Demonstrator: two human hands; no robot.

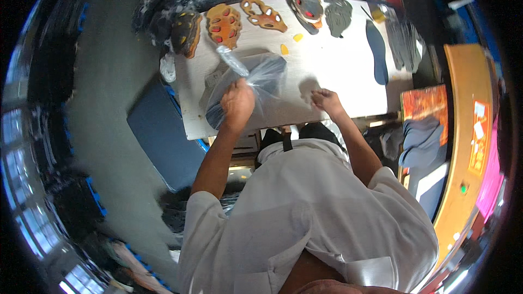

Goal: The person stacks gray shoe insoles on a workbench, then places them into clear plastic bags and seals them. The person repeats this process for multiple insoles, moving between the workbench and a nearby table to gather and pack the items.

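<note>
My left hand (237, 102) grips the clear plastic bag (256, 79), which runs up-left away from it; my right hand (325, 99) rests loosely curled and empty, off to the bag's right.

Glossy clear plastic bag (260, 79); matt pale wood table (327, 65).

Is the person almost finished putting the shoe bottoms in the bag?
Not nearly. One dark sole looks already inside the clear plastic bag, which the left hand grips. The right hand rests on the white table, seemingly empty. Left out: orange sole pieces, a grey one and a blue insole.
</note>
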